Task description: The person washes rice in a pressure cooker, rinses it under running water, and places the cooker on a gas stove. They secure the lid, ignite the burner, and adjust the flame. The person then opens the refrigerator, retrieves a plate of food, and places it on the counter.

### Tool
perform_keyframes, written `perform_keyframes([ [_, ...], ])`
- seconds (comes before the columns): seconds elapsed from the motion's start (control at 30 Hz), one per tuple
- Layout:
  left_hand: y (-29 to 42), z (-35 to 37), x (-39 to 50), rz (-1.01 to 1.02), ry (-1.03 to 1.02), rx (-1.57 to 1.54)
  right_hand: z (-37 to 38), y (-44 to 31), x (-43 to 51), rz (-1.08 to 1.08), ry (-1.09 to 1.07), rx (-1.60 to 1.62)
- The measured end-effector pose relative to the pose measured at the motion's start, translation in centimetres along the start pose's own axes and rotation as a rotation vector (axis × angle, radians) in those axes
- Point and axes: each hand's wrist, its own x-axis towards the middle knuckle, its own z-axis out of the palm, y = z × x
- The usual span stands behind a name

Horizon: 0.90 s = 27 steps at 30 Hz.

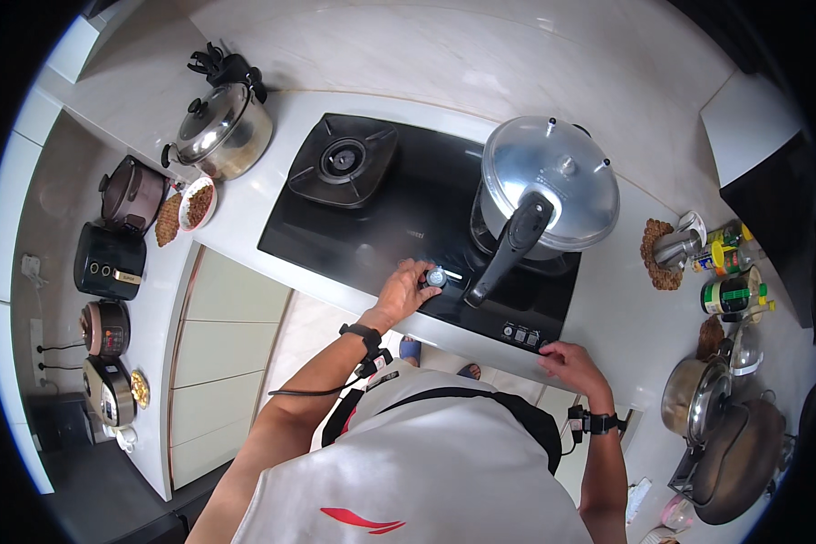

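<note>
My left hand (404, 292) grips the round silver control knob (436, 277) of a black glass gas hob (353, 238), thumb and fingers around its sides. Past it, on the right burner, stands a metal pressure cooker (551, 180) with its lid on. The black handle (510, 248) points towards me, its end close to the knob. The left burner (343, 160) carries only its pan support. My right hand (574, 367) is at the hob's front right corner, holding nothing, fingers loosely apart; whether its fingertips touch the counter edge, I cannot tell.
A lidded steel stockpot (224, 132) and a bowl of small reddish-brown pieces (198, 203) sit left of the hob. Several cooking appliances line the left counter, including a dark green one (110, 262). Sauce bottles (727, 296), a lidded pot (693, 401) and a wok (738, 462) stand right.
</note>
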Motion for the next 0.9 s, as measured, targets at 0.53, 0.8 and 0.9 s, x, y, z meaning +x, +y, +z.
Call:
perform_keyframes([
  [0.53, 0.3, 2.7, -0.6, -0.032, 0.249, 0.005, -1.2, 4.3, -3.5, 0.048, 0.014, 0.063],
  [0.8, 1.7, 2.6, -2.7, -0.221, 0.284, -0.226, -0.7, 3.0, -1.5, -0.022, -0.069, 0.004],
  [0.9, 1.1, 1.5, -5.4, -0.246, 0.331, -0.307, 0.2, 2.3, -0.1, -0.094, -0.130, -0.045],
])
